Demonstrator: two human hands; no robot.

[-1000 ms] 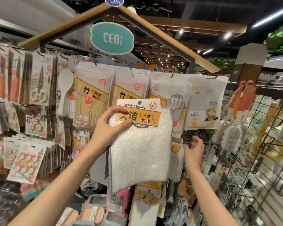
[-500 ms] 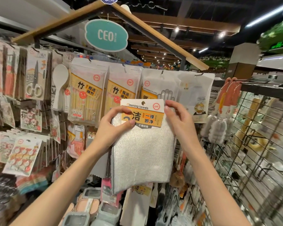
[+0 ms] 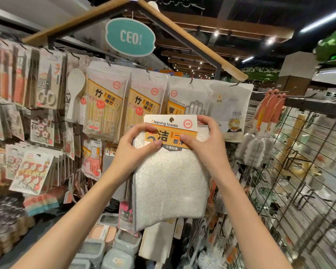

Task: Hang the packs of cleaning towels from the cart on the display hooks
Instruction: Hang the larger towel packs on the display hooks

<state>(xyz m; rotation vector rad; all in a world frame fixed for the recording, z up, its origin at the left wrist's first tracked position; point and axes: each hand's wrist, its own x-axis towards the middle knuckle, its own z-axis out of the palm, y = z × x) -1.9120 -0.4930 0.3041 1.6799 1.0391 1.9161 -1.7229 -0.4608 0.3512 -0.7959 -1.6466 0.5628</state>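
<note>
Towel pack (image 3: 169, 179) upright, long axis vertical, header card up; left hand (image 3: 133, 152) and right hand (image 3: 208, 146) grip pinching header corners

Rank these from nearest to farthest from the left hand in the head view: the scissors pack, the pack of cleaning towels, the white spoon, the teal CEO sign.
1. Pack of cleaning towels: gripped by the left hand at its upper left corner.
2. White spoon: hanging up and to the left.
3. Scissors pack and teal CEO sign: farthest; scissors far left, sign overhead; too close to call.
</note>
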